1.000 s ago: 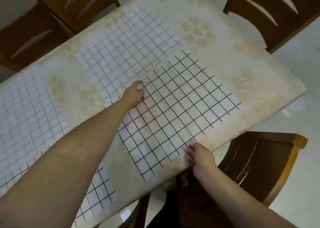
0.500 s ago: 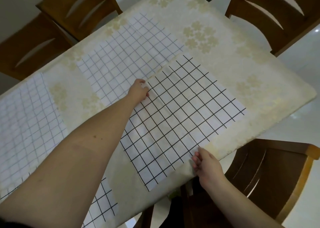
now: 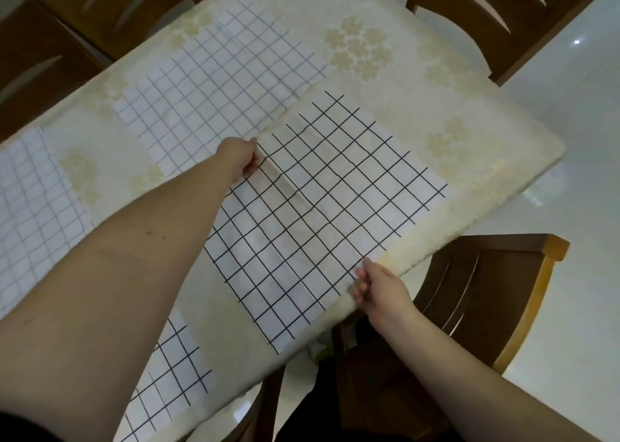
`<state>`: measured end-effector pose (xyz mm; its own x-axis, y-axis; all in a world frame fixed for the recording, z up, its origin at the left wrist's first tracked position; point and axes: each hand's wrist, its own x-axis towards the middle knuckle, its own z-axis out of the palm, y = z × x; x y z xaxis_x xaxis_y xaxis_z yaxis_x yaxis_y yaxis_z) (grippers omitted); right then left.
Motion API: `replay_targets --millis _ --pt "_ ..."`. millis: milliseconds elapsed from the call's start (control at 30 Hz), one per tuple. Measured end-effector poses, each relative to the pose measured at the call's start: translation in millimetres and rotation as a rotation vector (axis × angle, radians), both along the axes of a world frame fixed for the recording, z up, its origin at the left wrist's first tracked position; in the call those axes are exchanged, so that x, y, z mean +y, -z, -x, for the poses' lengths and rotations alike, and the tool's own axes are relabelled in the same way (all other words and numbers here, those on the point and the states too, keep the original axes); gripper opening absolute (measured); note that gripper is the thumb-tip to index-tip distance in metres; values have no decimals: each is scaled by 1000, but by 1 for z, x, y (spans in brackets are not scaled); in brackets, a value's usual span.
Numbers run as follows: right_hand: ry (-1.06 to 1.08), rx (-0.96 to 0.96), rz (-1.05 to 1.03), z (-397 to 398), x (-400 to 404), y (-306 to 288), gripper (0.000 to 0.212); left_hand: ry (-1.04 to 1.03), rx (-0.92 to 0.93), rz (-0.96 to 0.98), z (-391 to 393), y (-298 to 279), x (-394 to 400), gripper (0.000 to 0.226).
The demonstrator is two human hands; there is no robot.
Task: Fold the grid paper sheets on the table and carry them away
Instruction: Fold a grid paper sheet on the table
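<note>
A bold-grid sheet (image 3: 322, 213) lies flat near the table (image 3: 469, 113) edge. The left hand (image 3: 240, 158) pinches its far-left corner, fingers curled on the paper. The right hand (image 3: 382, 287) grips the near edge, seemingly between thumb and fingers. A fainter sheet (image 3: 218, 76) lies just beyond, touching it.

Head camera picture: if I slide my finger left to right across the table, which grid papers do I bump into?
Faint-lined sheet at the left edge → faint-lined sheet in the middle → bold black-lined sheet that both hands hold.
</note>
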<state>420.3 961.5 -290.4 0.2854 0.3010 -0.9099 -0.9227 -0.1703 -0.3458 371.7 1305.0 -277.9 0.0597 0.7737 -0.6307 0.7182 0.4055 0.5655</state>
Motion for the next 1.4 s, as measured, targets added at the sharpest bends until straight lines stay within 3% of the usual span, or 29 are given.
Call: replay_targets --millis 233,500,767,933,1233,1367,1400 --pt "20 -30 -12 -4 -5 -18 31 -50 -128 -6 23 -41 1 28" --pt "15 -170 -75 -8 4 -67 10 -101 -260 -58 58 -94 4 24" --pt "31 -520 -269 -22 28 -152 12 -120 -497 -165 80 -184 11 23" --pt "-5 -635 -343 -9 30 -193 18 -145 -662 -148 110 -220 3 26" --pt "-181 -561 -196 55 8 -143 13 -247 -586 -47 185 -155 -24 3" --pt "-251 -529 -82 70 -4 -101 5 -276 -574 6 217 -102 -42 6" --pt "-266 -522 -45 72 -7 -92 3 -291 -575 24 223 -89 -48 16"
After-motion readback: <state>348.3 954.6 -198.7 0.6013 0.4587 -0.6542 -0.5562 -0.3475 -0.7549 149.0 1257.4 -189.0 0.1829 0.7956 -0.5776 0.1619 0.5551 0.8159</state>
